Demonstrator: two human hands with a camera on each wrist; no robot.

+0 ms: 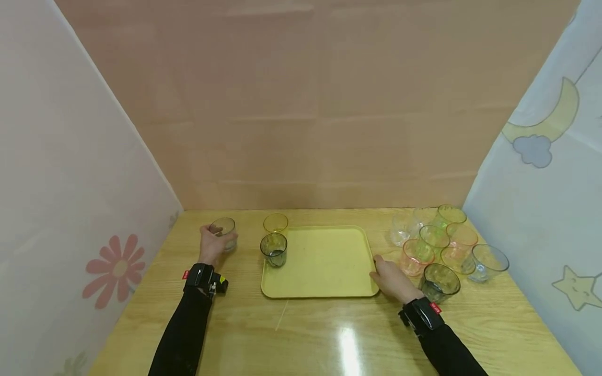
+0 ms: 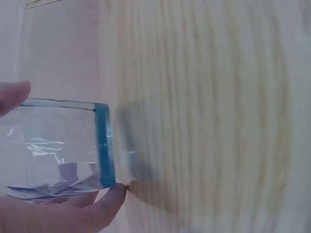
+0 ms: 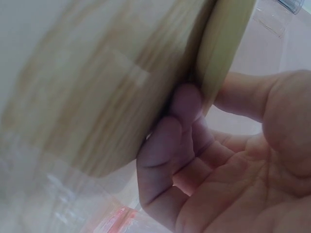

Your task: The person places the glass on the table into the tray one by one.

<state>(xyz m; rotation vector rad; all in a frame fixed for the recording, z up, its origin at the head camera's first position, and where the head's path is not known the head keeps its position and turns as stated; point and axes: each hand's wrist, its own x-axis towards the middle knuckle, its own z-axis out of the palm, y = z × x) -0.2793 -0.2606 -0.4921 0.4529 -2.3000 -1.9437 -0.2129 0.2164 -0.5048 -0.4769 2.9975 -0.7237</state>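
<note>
My left hand (image 1: 213, 244) grips a clear drinking glass (image 2: 58, 145) with a bluish base, at the table's left. In the left wrist view its base is at or just above the tabletop; whether they touch I cannot tell. My right hand (image 1: 394, 279) pinches the right edge of a yellow tray (image 1: 324, 261). In the right wrist view the thumb is on one side of the tray rim (image 3: 221, 53) and curled fingers are on the other. A dark grey glass (image 1: 274, 250) stands at the tray's left edge, with an amber glass (image 1: 276, 223) behind it.
Right of the tray stands a close group of several tinted glasses, including a dark glass (image 1: 439, 283) near my right wrist and a pink glass (image 1: 417, 257). A brown back wall (image 1: 301, 130) and two pale side walls enclose the wooden table (image 1: 244, 334).
</note>
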